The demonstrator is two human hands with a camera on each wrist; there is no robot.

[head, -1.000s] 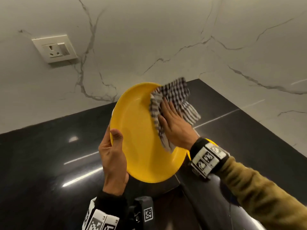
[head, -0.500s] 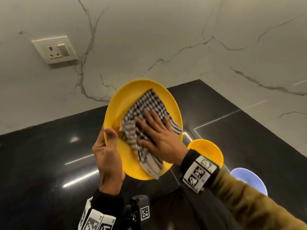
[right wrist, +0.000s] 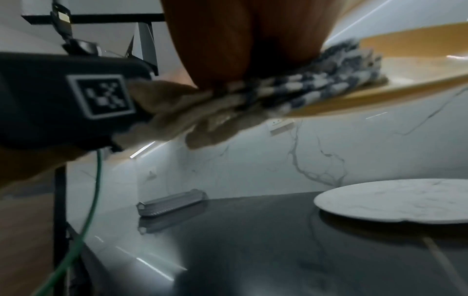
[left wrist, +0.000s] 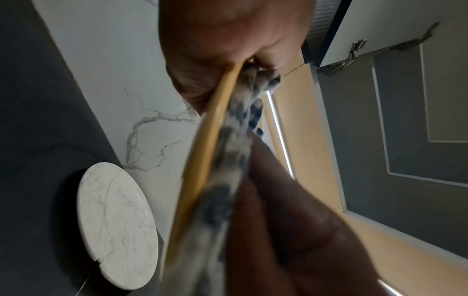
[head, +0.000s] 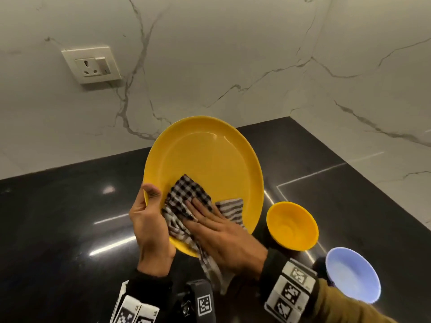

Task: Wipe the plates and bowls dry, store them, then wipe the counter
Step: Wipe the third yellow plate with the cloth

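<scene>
Glossy yellow plate (head: 210,164) gripped by left hand (head: 149,229); flat right hand (head: 221,238) presses checked cloth (head: 186,201).

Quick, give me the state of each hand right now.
Left hand: grips the yellow plate by its rim.
Right hand: open, fingers flat, pressing the checked cloth onto the plate.

A glossy black stone tabletop (head: 70,217), set into a corner of white veined marble walls. A yellow bowl (head: 292,226) and a pale blue bowl (head: 352,275) are seen near its right edge, just apart. A round marble board (right wrist: 395,202) and a grey ribbed object (right wrist: 171,202) are seen farther along.
</scene>
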